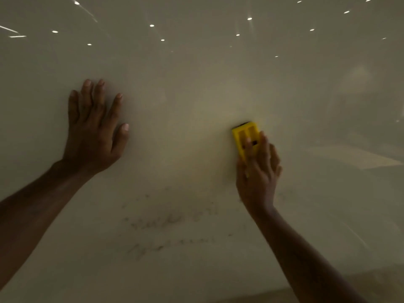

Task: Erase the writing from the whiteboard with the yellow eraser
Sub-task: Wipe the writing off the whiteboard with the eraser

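Both hands rest against the glossy white whiteboard surface (196, 95), which fills nearly the whole view. The left hand (94, 136) lies flat with palm against the board and fingers spread, holding nothing. The right hand (258, 171) presses the rectangular yellow plastic eraser (244, 136) to the board, fingers laid over its lower half, so that part of the eraser is hidden; a dark strip, probably the felt pad, shows at its top edge. Recessed slots are visible on the yellow back. The eraser sits right of centre, well apart from the left hand. Below and between the two forearms, faint grey smudged writing (170, 221) lies in two rough lines; the marks are too blurred to read. Small bright light reflections (249, 18) dot the upper board. Both forearms are cut off by the lower frame edge.
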{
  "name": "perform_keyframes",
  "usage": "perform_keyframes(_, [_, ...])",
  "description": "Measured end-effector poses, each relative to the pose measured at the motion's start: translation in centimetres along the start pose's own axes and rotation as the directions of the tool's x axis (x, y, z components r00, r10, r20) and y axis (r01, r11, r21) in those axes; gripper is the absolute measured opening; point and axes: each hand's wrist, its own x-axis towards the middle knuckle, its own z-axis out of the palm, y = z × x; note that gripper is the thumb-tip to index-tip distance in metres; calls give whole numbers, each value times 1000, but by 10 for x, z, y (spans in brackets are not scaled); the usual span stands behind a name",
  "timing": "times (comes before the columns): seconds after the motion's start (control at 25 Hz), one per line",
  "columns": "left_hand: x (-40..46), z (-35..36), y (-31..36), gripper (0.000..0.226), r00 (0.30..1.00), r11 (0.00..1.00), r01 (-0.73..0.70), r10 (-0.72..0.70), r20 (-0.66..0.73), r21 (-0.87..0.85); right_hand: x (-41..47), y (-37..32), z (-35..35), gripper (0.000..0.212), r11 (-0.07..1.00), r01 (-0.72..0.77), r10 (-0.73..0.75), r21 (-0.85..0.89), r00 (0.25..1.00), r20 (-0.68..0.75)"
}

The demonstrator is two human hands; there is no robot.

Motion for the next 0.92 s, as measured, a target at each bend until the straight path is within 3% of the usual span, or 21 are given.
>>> perform_keyframes(0.08, [-14, -4, -17, 58, 1000, 1000, 16, -16, 6, 1, 12, -25, 8, 50, 990, -140, 140, 15, 985, -101])
perform_keyframes(0.12, [-22, -5, -24, 57, 1000, 1000, 27, -27, 5, -3, 9, -44, 14, 50, 990, -142, 143, 17, 984, -108])
perform_keyframes(0.16, [-29, -6, -31, 56, 999, 999, 41, -40, 8, -7, 0, -65, 21, 52, 995, -95, 95, 10, 992, -83])
perform_keyframes(0.24, [-43, -9, -42, 56, 998, 998, 57, -57, 15, -17, -36, -106, 36, 63, 990, 140, -142, 24, 988, 67])
perform_keyframes(0.28, [-49, -10, -47, 56, 998, 998, 64, -63, 18, -23, -60, -124, 42, 69, 952, 299, -307, 72, 935, 177])
perform_keyframes(0.36, [-56, -12, -54, 56, 997, 996, 79, -78, 21, -30, -104, -140, 51, 61, 771, 612, -632, 174, 704, 324])
perform_keyframes(0.44, [-64, -15, -62, 55, 995, 995, 99, -99, 22, -32, -119, -141, 52, 51, 577, 787, -796, 216, 485, 361])
perform_keyframes(0.48, [-67, -15, -65, 55, 994, 994, 105, -104, 23, -33, -113, -140, 50, 51, 550, 800, -814, 241, 449, 368])
perform_keyframes(0.52, [-71, -15, -68, 55, 994, 993, 110, -109, 23, -32, -100, -140, 49, 54, 576, 775, -802, 259, 476, 361])
perform_keyframes(0.56, [-74, -16, -73, 55, 993, 993, 117, -116, 25, -31, -81, -144, 48, 61, 649, 714, -753, 264, 553, 356])
perform_keyframes(0.68, [-82, -19, -86, 54, 991, 991, 130, -129, 19, -36, -8, -165, 48, 75, 898, 430, -440, 94, 865, 241])
perform_keyframes(0.72, [-84, -20, -89, 53, 992, 991, 128, -127, 14, -42, 10, -174, 50, 74, 938, 343, -345, 44, 925, 157])
perform_keyframes(0.8, [-86, -21, -93, 53, 991, 989, 131, -131, 9, -65, 18, -197, 57, 70, 960, 281, -281, 23, 956, 82])
perform_keyframes(0.84, [-87, -21, -95, 53, 990, 988, 138, -138, 8, -73, 6, -205, 60, 71, 942, 333, -336, 38, 936, 110])
perform_keyframes(0.92, [-88, -21, -96, 54, 989, 985, 149, -148, 8, -85, -43, -211, 70, 63, 822, 547, -569, 155, 786, 243])
